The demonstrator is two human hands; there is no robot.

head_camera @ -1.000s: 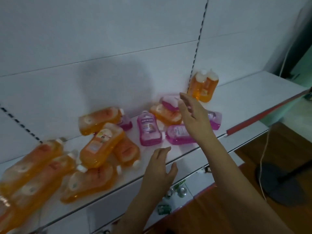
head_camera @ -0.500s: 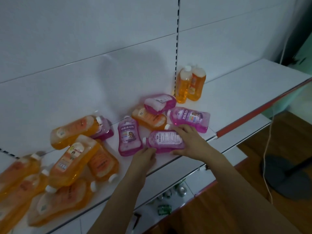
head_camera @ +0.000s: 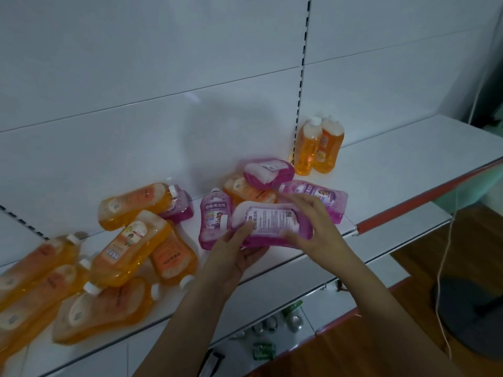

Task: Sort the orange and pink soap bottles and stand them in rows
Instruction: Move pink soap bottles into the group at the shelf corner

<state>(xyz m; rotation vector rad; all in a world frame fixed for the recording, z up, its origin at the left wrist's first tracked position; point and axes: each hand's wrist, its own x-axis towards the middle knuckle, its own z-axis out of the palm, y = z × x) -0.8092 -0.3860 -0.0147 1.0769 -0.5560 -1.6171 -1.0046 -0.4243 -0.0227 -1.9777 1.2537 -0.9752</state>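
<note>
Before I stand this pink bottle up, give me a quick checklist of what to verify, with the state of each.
1. Hold on the pink bottle: left hand at the cap end, right hand at the base end. Ok.
2. Bottle upright: it lies sideways, back label facing the camera. Not ok.
3. Cap closed: hidden by the left hand. Cannot tell.
4. Free standing room: bare shelf to the right of the two upright orange bottles. Ok.
5. Pink row begun: the other pink bottles all lie flat. Not ok.
6. Colours sorted: a pink bottle rests on an orange one. Not ok.
</note>
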